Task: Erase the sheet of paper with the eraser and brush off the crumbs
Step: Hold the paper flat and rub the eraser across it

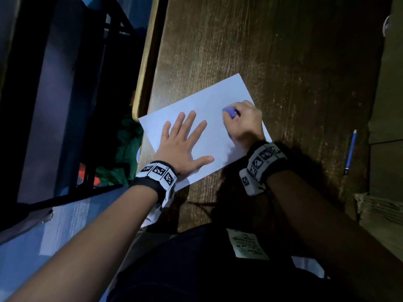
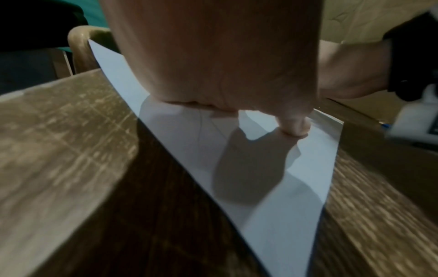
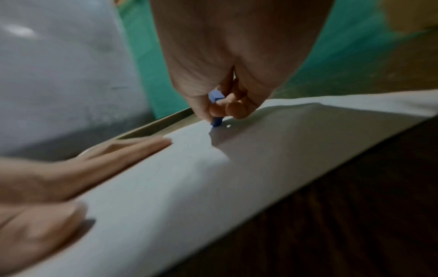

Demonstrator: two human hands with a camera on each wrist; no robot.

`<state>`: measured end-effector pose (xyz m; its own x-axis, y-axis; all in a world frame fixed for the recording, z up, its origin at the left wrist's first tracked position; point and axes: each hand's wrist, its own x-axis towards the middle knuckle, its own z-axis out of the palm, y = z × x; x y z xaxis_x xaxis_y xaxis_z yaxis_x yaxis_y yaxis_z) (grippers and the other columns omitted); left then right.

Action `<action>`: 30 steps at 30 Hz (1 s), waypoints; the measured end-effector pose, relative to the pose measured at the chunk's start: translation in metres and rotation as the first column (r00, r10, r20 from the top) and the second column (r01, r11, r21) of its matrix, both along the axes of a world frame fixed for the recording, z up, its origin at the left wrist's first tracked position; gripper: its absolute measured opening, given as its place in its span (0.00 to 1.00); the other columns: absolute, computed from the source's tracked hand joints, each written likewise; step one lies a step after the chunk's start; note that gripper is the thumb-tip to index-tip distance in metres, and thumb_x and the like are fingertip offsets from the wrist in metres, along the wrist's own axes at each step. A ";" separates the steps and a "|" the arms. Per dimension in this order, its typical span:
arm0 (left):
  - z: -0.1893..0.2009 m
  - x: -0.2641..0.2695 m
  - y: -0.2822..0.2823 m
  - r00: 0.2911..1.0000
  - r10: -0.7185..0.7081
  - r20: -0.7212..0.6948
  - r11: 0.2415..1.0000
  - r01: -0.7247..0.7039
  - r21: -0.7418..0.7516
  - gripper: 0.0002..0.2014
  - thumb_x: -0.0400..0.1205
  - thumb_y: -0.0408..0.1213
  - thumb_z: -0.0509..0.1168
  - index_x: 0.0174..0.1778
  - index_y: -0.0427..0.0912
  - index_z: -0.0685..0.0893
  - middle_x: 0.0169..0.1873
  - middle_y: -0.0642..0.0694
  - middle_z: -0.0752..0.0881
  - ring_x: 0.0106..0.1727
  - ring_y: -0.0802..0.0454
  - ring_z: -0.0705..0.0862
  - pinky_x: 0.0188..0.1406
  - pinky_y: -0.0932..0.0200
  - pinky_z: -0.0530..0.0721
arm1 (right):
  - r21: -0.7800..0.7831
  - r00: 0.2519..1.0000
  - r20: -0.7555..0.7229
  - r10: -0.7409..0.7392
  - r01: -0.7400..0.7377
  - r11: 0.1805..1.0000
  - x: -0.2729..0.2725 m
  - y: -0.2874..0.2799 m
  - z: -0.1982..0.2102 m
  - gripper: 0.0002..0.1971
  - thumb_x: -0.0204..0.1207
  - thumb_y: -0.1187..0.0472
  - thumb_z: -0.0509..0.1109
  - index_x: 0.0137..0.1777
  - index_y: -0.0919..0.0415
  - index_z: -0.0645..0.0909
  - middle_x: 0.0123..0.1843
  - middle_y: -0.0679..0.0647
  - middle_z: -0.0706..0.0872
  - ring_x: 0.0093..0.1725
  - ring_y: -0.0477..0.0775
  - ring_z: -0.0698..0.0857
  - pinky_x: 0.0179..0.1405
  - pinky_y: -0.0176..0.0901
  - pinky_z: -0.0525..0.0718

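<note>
You are pressing your left hand (image 1: pixel 182 144) flat, fingers spread, on the paper (image 1: pixel 209 105) lying on the counter (image 1: pixel 283 51), likely so it cannot slide. Your right hand (image 1: pixel 245 123) is pinching the eraser (image 1: pixel 229 111), tip rubbing the paper beside the crumbs (image 3: pixel 228 126).

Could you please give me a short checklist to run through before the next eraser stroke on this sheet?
1. White sheet of paper lies flat on the dark wooden table: ok.
2. Left hand pressed flat on the sheet, fingers spread, to hold it: ok.
3. Right hand pinches the small blue eraser: ok.
4. Eraser tip touches the paper: ok, seen in the right wrist view.
5. Pale crumbs beside the tip not yet brushed off: not ok.
6. Pencil marks left to erase: cannot tell.
7. Blue pencil lies clear of the sheet: ok.
</note>
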<state>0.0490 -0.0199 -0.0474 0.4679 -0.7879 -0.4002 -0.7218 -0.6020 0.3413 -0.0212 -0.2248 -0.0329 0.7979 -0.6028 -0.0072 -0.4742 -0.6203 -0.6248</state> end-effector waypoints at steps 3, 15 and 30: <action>0.003 0.005 -0.003 1.000 0.012 0.025 0.999 -0.011 -0.041 0.54 0.70 0.85 0.49 0.90 0.62 0.48 0.90 0.47 0.50 0.87 0.42 0.50 0.86 0.34 0.42 | -0.002 0.993 0.057 0.106 -0.106 0.994 -0.006 0.025 -0.001 0.05 0.73 0.64 0.73 0.40 0.67 0.87 0.37 0.60 0.85 0.37 0.60 0.83 0.39 0.46 0.80; -0.003 0.019 -0.015 0.998 -0.021 0.051 1.000 0.021 -0.009 0.65 0.62 0.89 0.52 0.90 0.59 0.39 0.89 0.51 0.31 0.89 0.44 0.30 0.86 0.33 0.34 | 0.034 0.957 0.058 0.286 -0.288 0.957 -0.022 0.054 0.005 0.06 0.70 0.73 0.71 0.33 0.68 0.80 0.31 0.60 0.80 0.30 0.55 0.75 0.32 0.47 0.78; -0.011 0.019 -0.017 0.997 -0.010 0.076 1.000 0.009 0.010 0.68 0.58 0.91 0.52 0.90 0.59 0.36 0.88 0.52 0.30 0.89 0.44 0.30 0.86 0.33 0.35 | -0.113 0.991 -0.004 0.137 -0.137 0.984 0.001 0.001 -0.004 0.04 0.73 0.66 0.70 0.40 0.63 0.86 0.39 0.58 0.87 0.40 0.55 0.83 0.42 0.44 0.80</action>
<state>0.0679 -0.0366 -0.0580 0.4899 -0.7886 -0.3716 -0.7512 -0.5982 0.2790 -0.0198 -0.2242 -0.0371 0.8728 -0.4847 0.0579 -0.3778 -0.7458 -0.5487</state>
